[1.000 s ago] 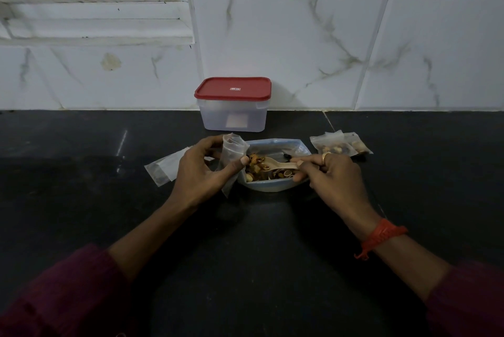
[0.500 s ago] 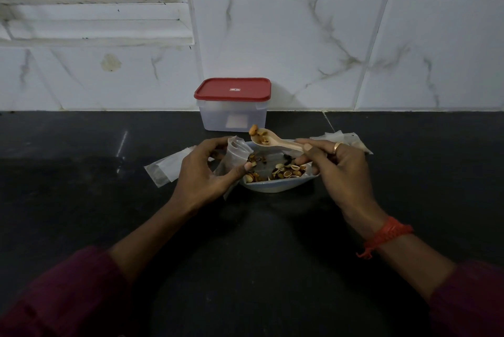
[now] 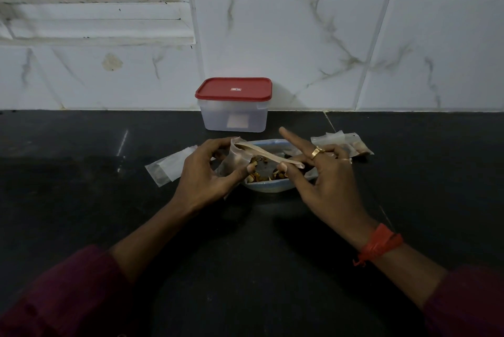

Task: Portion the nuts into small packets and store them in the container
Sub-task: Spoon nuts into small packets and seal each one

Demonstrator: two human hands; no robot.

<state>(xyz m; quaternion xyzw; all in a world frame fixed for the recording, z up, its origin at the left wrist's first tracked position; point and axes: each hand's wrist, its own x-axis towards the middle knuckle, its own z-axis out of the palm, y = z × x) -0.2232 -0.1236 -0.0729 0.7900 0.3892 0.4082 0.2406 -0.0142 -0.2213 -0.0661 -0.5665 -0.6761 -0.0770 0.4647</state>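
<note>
Left hand (image 3: 201, 173) pinches a packet (image 3: 240, 159) open, thumb and fingers curled round it. Right hand (image 3: 324, 181) pinches the spoon (image 3: 270, 154) by its handle (index finger pointing straight out), bowl at the packet's mouth. Nuts (image 3: 261, 174) lie in the bag (image 3: 272, 187) between both hands; the container (image 3: 234, 118), lid (image 3: 233, 88) on, stands behind on the counter (image 3: 81, 200) by the wall (image 3: 300, 37).

Dark polished stone is noted for the countertop (image 3: 81, 200); faint reflections are seen. The wall tiles (image 3: 300, 37) are glossy, white, marble-veined. The container (image 3: 218, 116) is frosted translucent plastic, its lid (image 3: 234, 88) smooth red plastic. The small packet (image 3: 240, 156) is thin creased clear film. The spoon (image 3: 272, 155) looks matt and wood-like. The ring (image 3: 316, 152) is shiny yellow metal. The wrist thread (image 3: 380, 244) and sleeve (image 3: 68, 295) are cloth.
</note>
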